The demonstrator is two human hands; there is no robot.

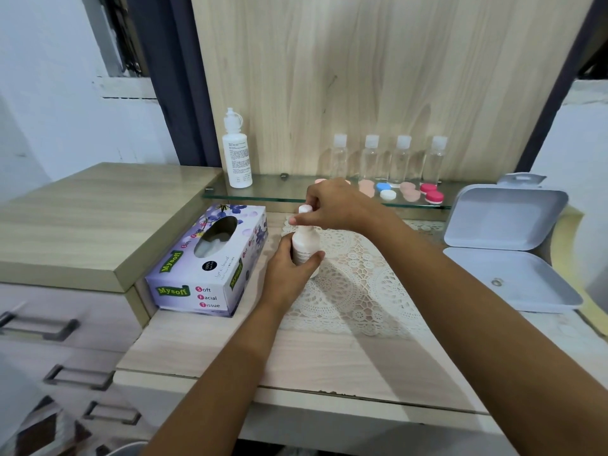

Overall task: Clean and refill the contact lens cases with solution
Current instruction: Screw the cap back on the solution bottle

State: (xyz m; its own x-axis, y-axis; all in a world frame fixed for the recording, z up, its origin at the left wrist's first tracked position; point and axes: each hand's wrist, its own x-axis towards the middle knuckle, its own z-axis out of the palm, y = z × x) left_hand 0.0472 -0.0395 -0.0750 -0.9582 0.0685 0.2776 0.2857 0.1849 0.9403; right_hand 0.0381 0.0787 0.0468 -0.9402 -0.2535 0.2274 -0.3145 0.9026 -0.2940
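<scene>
1. A white solution bottle (pixel 306 246) is held upright on the lace mat (pixel 358 291) of the table (pixel 296 357).
2. Its body is gripped by the left hand (pixel 289 271); its cap is pinched by the right hand (pixel 332 205).
3. The bottle is judged light, smooth and squeezable, best held mid-body.
4. The lens cases (pixel 408 192) are left on the glass shelf (pixel 263 192).

Matt wood-grain desk (pixel 329 363), lace doily (pixel 355 291), glossy glass shelf (pixel 279 192).
</scene>
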